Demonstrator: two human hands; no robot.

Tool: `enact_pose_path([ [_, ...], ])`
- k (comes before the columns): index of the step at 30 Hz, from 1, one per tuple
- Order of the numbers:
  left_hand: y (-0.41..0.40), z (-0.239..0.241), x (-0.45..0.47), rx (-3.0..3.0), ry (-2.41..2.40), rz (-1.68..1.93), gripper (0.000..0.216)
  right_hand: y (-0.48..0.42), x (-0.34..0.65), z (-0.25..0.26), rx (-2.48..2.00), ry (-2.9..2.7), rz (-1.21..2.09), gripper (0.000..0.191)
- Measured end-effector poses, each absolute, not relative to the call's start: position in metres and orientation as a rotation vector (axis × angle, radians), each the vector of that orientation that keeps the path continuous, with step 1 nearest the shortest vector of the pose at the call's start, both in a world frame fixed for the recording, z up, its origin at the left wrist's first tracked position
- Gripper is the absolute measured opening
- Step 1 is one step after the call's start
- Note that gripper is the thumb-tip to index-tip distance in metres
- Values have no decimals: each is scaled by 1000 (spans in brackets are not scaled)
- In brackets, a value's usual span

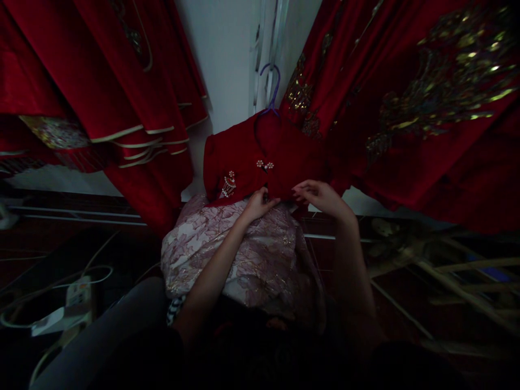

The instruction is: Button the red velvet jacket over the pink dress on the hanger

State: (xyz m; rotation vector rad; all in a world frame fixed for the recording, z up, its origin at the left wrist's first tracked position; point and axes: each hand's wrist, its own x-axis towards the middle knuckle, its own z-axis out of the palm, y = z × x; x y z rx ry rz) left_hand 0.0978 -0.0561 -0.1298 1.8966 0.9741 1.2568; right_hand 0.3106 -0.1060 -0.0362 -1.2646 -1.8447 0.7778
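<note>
A short red jacket (244,146) hangs in front of me on a purple hanger (273,89). Two pearly flower clasps (265,164) sit at its front opening, and a beaded tassel ornament (229,184) is on its left side. My left hand (259,206) is closed on the jacket's lower front edge, near the opening. Just to the right, my right hand (320,197) is held by the jacket's lower right part with fingertips drawn together; what they hold, if anything, is too small and dark to see. Pale pink brocade cloth (231,233) lies below the jacket, under my forearms.
Red garments with pale piping (122,132) hang at the left, and a red garment with gold sequins (450,76) hangs at the right. A power strip (79,292) with cables lies low on the left. Wooden slats (442,271) stand low on the right. The light is dim.
</note>
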Motion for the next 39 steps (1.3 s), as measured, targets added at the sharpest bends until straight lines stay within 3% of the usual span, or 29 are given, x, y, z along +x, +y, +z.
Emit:
enact_pose_path([
  [5,-67,-111,103,1786,707,1207,26,-98,313,-48,-1292,-1909,661,30],
  [10,-89,-79,93,1645,716,1147,25,-88,297,-64,-1290,-1854,652,67],
  [13,-99,-62,84,1541,649,1160,26,-84,285,-66,-1323,-1832,675,72],
  [18,-87,-59,61,1459,681,1282,27,-80,280,-64,-1260,-1802,482,65],
  [22,-62,-77,38,1621,863,1340,29,-84,276,-57,-1197,-1741,273,41],
  [27,-62,-82,27,1558,927,1111,26,-102,240,-52,-1093,-1748,642,32],
  [32,-84,-65,28,1530,724,833,24,-114,211,-59,-1085,-1798,467,36],
  [39,-73,-66,5,1478,866,1002,30,-109,213,-61,-1107,-1755,623,19],
])
